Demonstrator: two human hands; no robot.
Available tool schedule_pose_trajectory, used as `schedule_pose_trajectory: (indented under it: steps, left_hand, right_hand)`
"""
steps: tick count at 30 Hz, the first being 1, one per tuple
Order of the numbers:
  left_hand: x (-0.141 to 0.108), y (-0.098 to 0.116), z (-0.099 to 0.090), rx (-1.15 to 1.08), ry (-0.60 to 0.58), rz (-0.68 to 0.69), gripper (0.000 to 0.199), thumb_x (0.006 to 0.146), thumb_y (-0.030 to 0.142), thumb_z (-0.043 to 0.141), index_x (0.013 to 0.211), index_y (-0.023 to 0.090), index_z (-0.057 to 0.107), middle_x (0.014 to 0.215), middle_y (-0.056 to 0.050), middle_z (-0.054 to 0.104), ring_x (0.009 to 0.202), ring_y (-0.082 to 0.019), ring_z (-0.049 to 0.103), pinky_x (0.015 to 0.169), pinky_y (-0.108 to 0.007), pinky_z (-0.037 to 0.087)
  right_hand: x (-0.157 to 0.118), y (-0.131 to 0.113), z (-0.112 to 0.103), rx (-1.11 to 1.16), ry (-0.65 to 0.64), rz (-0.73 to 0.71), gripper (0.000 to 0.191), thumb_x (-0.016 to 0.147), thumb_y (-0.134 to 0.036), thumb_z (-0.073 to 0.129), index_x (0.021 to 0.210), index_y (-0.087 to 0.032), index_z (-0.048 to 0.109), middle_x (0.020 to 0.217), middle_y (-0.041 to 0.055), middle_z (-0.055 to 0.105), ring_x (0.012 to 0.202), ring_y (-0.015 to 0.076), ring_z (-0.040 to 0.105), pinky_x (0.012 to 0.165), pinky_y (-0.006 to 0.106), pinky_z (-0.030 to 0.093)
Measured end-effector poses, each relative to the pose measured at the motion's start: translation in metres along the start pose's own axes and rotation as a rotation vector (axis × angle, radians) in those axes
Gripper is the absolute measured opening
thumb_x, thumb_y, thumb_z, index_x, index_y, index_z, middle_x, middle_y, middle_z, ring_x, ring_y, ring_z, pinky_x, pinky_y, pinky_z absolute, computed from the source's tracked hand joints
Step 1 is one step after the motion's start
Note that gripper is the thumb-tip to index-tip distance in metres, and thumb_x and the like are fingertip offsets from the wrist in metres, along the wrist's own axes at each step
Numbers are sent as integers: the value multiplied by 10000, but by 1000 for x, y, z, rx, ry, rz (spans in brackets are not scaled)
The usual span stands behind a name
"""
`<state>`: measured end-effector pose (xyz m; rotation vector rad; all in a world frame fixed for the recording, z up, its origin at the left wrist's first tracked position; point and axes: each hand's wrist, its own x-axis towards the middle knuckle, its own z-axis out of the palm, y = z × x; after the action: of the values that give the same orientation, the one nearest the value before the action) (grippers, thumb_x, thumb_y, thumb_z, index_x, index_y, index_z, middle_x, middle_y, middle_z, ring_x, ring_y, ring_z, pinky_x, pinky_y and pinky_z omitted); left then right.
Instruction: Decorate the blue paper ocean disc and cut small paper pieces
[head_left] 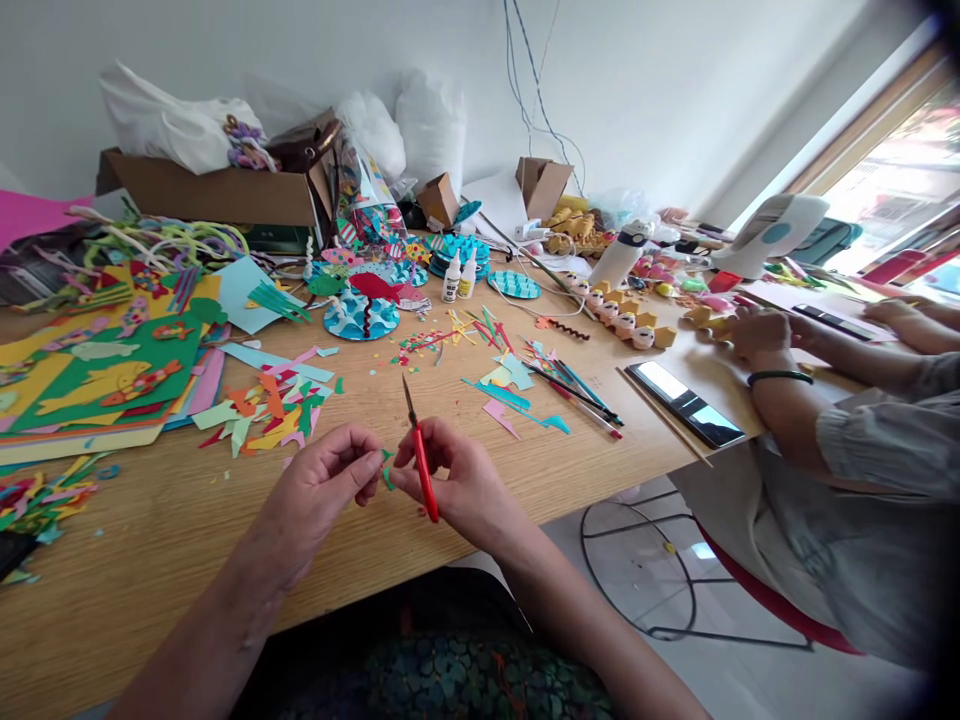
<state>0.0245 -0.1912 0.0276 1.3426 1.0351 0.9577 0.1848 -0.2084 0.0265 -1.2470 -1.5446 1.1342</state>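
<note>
Near the table's front edge, my left hand (pixel 326 490) is closed, thumb and fingers pinching a small green paper piece (pixel 388 472). My right hand (pixel 461 480) is wrapped round red-handled scissors (pixel 424 465), whose dark blades point away from me. Its thumb and fingertip also touch the green piece from the right. Left of centre lies a pile of coloured paper scraps (pixel 270 410). Thin paper strips (pixel 480 330) and small cut bits are scattered beyond my hands. Farther back stands a blue patterned disc (pixel 361 318) bearing a red paper fish (pixel 375 287).
Stacked coloured sheets with fish cutouts (pixel 112 370) cover the left side. Two glue bottles (pixel 459 277) stand at the back. Pens (pixel 574 392), a wooden stick (pixel 664 415) and a phone (pixel 682 403) lie to the right. Beside me, another person's hands (pixel 761 335) work at the table.
</note>
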Motion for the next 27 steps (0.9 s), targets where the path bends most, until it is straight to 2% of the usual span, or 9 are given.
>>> schedule_pose_trajectory:
  steps: [6,11,16,19,23,27]
  left_hand:
    - [0,4,3,110,-34,42,169,753,303,561,625,192,553,532,41,487,506,-98,432,482,-220,357]
    - [0,6,2,182,-40,61,189,759,332,540,628,199,566,542,28,503,512,-115,450,483,-233,367]
    - [1,3,1,226,-20,92,171,741,350,583,667,197,602,567,25,523,534,-123,468,493,-235,377]
    - [0,0,0,104,33,82,148,739,325,609,670,194,604,573,31,537,540,-109,468,505,-220,380]
    - [-3,2,0,-205,140,23,112,708,292,660,687,194,610,576,38,571,552,-97,501,546,-211,420]
    - [-5,6,3,-351,158,9,106,695,277,686,694,192,623,591,37,590,569,-94,516,557,-205,436]
  right_hand:
    - [11,-3,2,39,13,-52,179,716,-292,614,731,-194,465,635,-53,446,587,95,435,579,225,373]
    - [12,-1,3,-33,46,-98,83,708,-181,555,738,-188,478,666,-40,498,594,91,446,590,221,380]
    - [13,-5,4,-88,73,-123,78,718,-204,556,740,-185,483,660,-35,499,603,96,447,585,214,372]
    - [9,-6,5,-136,75,-142,121,738,-258,572,720,-183,478,638,-38,482,588,94,434,563,208,348]
    - [-1,-2,6,-242,63,-143,224,789,-324,548,651,-187,437,578,-47,426,543,85,391,523,203,297]
    - [-9,2,9,-334,14,-139,259,818,-348,527,646,-188,418,573,-49,407,525,78,365,512,204,259]
